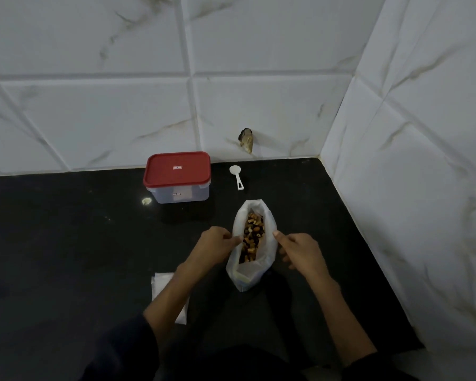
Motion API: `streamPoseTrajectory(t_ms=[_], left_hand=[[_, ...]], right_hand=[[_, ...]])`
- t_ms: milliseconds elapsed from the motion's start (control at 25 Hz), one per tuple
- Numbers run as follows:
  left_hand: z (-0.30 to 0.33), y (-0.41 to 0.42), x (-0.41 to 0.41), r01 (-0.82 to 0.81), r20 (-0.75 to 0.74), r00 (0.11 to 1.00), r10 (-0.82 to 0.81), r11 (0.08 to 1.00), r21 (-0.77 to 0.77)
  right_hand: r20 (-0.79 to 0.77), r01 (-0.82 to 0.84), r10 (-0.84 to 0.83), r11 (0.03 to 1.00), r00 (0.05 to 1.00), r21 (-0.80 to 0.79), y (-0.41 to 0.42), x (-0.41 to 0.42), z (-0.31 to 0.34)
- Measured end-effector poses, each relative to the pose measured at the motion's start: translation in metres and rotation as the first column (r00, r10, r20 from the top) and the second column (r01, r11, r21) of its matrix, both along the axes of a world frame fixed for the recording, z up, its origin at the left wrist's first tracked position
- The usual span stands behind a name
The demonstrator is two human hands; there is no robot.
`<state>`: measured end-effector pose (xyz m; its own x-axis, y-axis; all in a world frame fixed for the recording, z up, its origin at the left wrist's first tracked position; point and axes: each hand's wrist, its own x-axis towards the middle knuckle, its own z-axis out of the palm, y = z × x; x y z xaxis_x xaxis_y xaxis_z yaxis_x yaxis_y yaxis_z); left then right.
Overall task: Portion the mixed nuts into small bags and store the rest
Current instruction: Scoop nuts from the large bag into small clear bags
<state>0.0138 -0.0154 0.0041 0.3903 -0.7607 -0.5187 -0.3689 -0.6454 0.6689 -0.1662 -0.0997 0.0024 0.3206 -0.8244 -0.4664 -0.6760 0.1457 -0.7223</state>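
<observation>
On a black counter (66, 243), the left hand (217, 244) and right hand (300, 250) pinch opposite rims of a bag (270, 237) — spread open, nuts (252, 236) inside — near a red-lidded box (177, 177) and scoop (237, 176).

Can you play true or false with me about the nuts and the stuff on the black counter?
1. The hands, left hand and right hand, are holding the big bag open by its two sides. True.
2. The box has a blue lid. False: the lid is red.
3. The lid is off the box. False: it sits shut on the clear box.
4. The white scoop lies on the counter, with no hand on it. True.
5. The big bag is empty. False: mixed nuts show inside it.
</observation>
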Motion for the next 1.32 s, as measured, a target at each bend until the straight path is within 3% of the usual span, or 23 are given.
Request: streamPoseTrajectory(t_ms=[80,160,320,440,560,720,840,920,1040,1080,1120,1200,1320], left_hand=[[0.001,0.012,-0.009,0.044,0.107,0.993,-0.051,0.997,0.062],[-0.002,0.021,-0.02,0.087,0.213,0.971,-0.111,0.989,0.118],[-0.001,0.029,-0.028,0.08,0.333,0.935,-0.119,0.989,0.128],[0.001,0.034,-0.021,-0.063,0.09,0.994,0.064,0.998,-0.021],[0.001,0.042,-0.021,-0.293,-0.274,0.929,0.249,0.946,-0.135],[-0.013,0.048,-0.03,-0.565,-0.673,0.644,0.364,0.819,-0.098],[-0.023,0.05,-0.031,-0.65,-0.792,0.486,0.37,0.759,-0.044],[-0.025,0.048,-0.032,-0.702,-0.853,0.364,0.374,0.712,0.012],[-0.028,0.043,-0.033,-0.744,-0.94,0.003,0.34,0.63,0.225],[-0.03,0.043,-0.032,-0.731,-0.944,-0.063,0.323,0.629,0.264],[-0.032,0.043,-0.031,-0.714,-0.945,-0.082,0.316,0.643,0.278],[-0.035,0.045,-0.026,-0.659,-0.948,-0.008,0.317,0.712,0.244],[-0.037,0.049,-0.019,-0.591,-0.877,0.308,0.37,0.796,0.128]], right_hand=[[-0.111,-0.088,0.09,0.996,0.99,0.02,0.017,0.001,0.004],[-0.124,-0.124,0.138,0.986,0.983,0.113,0.032,0.004,0.003],[0.07,-0.088,0.074,0.972,0.995,0.219,0.046,0.006,-0.006],[0.273,0.032,-0.124,0.947,0.954,0.319,0.052,0.003,-0.004],[0.397,0.127,-0.319,0.889,0.86,0.44,0.058,0.0,-0.004],[0.433,0.204,-0.486,0.809,0.759,0.551,0.063,-0.004,-0.014],[0.425,0.208,-0.626,0.689,0.654,0.694,0.062,-0.007,-0.022],[0.399,0.156,-0.746,0.55,0.534,0.82,0.062,-0.006,-0.025],[0.357,-0.048,-0.889,0.359,0.285,0.932,0.061,-0.002,-0.032],[0.35,-0.113,-0.909,0.332,0.227,0.936,0.061,-0.001,-0.036],[0.354,-0.156,-0.913,0.327,0.202,0.932,0.061,-0.002,-0.039],[0.404,-0.107,-0.867,0.39,0.291,0.914,0.059,-0.004,-0.041],[0.44,0.109,-0.65,0.626,0.619,0.772,0.057,-0.007,-0.041]])
